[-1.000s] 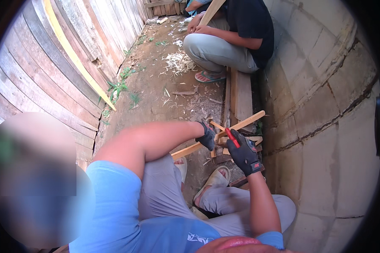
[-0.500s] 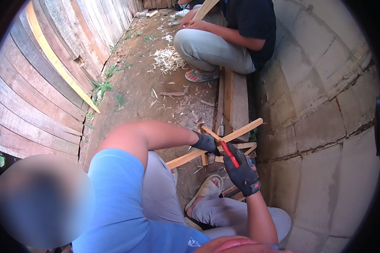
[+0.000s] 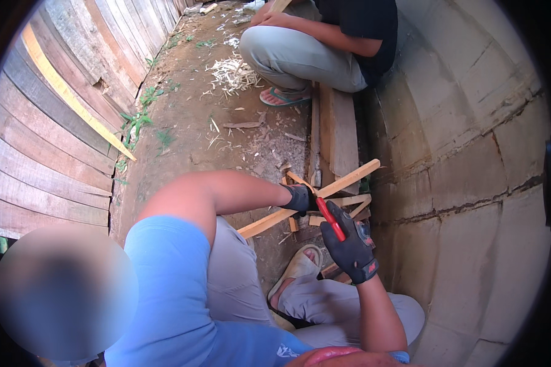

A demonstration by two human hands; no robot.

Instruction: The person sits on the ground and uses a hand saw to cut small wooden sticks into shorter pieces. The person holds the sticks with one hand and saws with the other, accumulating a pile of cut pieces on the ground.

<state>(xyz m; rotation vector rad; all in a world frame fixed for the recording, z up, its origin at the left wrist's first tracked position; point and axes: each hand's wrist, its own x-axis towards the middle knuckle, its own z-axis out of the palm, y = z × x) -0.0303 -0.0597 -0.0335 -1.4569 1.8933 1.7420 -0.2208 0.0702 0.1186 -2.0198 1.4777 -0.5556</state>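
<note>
A long, narrow wooden strip [image 3: 352, 177] slants from near my knee up toward the wall. My left hand [image 3: 298, 199], in a dark glove, is closed around the strip's middle. My right hand [image 3: 349, 248], also gloved, grips a red-handled tool [image 3: 330, 219] whose upper end meets the strip just beside my left hand. What kind of tool it is cannot be made out, as its working end is small and partly hidden. Short wooden offcuts [image 3: 349, 200] lie below and around the strip.
A person [image 3: 306, 55] sits ahead on thick timber beams [image 3: 337, 131] by the block wall [image 3: 459, 183]. Pale wood shavings [image 3: 234, 74] are heaped on the dirt floor. A plank fence [image 3: 49, 128] runs along the left, with a yellowish board [image 3: 73, 88] leaning on it.
The red-handled tool and my right hand have shifted slightly down and left along the strip. The whole view has tilted a little, and the strip is still in my left hand.
</note>
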